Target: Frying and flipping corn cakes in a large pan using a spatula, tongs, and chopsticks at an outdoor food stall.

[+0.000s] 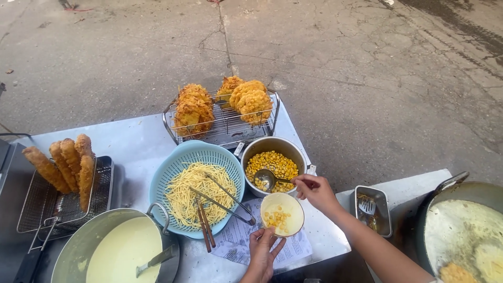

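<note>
Corn kernels (272, 163) fill a metal pot (293, 149) near the middle of the tabletop (131, 139), and a ladle (263, 179) sits with its scoop among them. The right hand (314, 191) is closed around the end of the ladle's handle, just beside the pot's rim. Below it, the left hand (261, 250) cups a small pale bowl (283, 214) from underneath, fingers curled up its side; the bowl holds batter with a few kernels on top. It hovers over a printed sheet of paper (238, 238). Just to the left stands a light blue colander (173, 167) of yellow shredded strips, with tongs (225, 202) and chopsticks (205, 225) lying across it. A large pot of batter (123, 251) stands at the lower left. Behind, a wire rack (225, 123) carries golden fritters (251, 99), and long fried pieces (65, 162) lean in a mesh tray at the far left. At the right edge is a wide frying pan (461, 230).
</note>
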